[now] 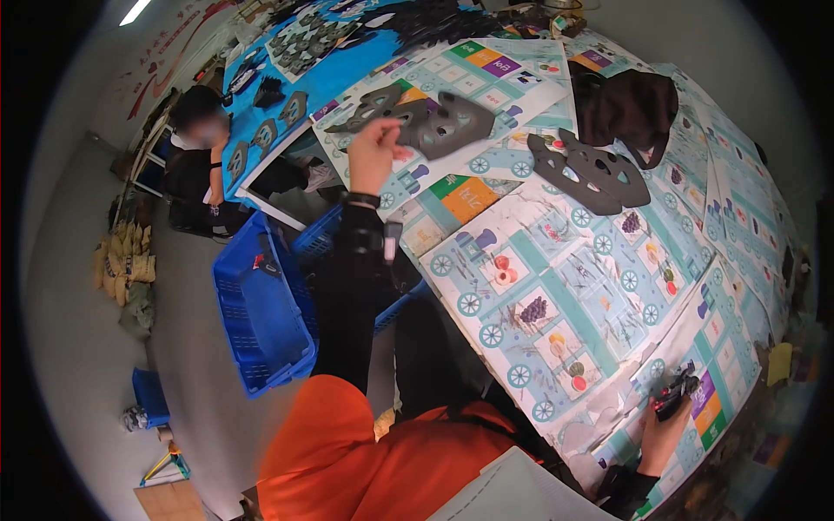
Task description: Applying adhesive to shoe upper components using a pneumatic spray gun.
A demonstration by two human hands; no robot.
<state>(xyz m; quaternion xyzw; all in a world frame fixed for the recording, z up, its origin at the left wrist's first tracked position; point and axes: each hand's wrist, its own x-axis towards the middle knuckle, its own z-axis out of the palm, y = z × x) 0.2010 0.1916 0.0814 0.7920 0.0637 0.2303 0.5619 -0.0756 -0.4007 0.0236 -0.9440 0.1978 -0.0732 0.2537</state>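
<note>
The left hand (373,156), fingers loosely parted, is beside dark cutout pieces (430,144); well right of them, the right hand (662,429) grips a black object (674,396).

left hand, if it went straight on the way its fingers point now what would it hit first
Probably the dark grey cut-out piece just ahead of the left hand; depth is unclear, so it might pass above it.

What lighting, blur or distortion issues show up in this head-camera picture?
Head view: fisheye bending with blackened corners; the ceiling light burns out white at upper left; the left hand looks slightly soft; the black left sleeve loses most detail in darkness.
</note>
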